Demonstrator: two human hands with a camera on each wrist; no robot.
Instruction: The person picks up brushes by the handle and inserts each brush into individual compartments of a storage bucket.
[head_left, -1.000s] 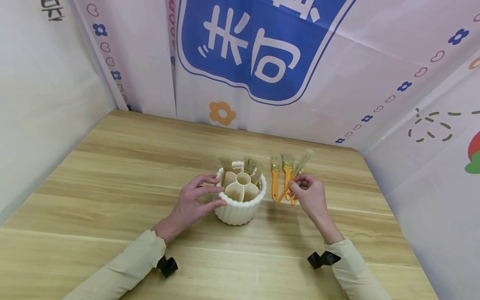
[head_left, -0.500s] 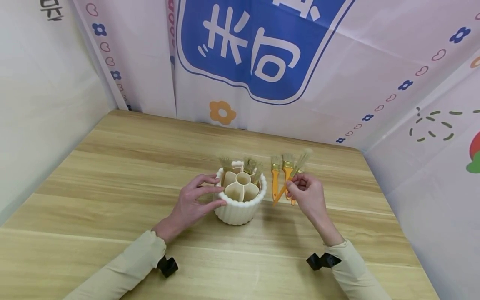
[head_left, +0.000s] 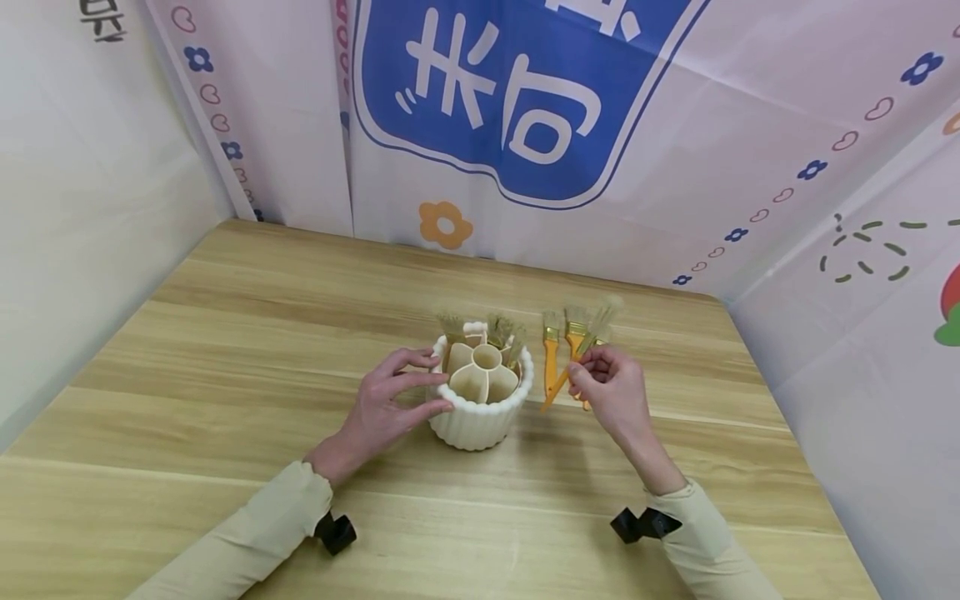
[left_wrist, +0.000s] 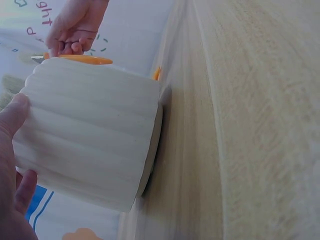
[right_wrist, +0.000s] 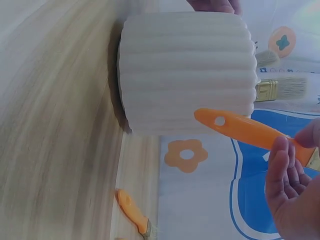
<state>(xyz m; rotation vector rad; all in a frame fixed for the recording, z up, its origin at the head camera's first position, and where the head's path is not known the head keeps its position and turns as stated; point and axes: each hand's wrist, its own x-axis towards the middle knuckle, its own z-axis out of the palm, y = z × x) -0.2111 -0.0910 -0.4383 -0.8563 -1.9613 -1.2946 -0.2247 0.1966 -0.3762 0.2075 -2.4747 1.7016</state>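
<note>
A white ribbed pot (head_left: 476, 427) with a scalloped rim stands upright on the table, a cream petal-shaped divider (head_left: 486, 387) inside it. My left hand (head_left: 390, 400) holds the pot at its left side, thumb and fingers spread along the rim. Several brushes (head_left: 498, 329) stand bristles up in the back and right of the pot. To the right, my right hand (head_left: 617, 396) pinches an orange-handled paintbrush (right_wrist: 240, 129) near its metal band. That brush tilts, with bristles up and away and the handle end toward the pot.
Right of the pot, more orange paintbrushes (head_left: 551, 358) lie on the wooden table (head_left: 315, 308), partly hidden by the right hand and the held brush. Printed white cloth (head_left: 675, 167) walls in the table at the back and both sides.
The right hand has shifted slightly left with the pinched brush, whose handle end has come nearer the pot. The left hand and the pot have not moved.
</note>
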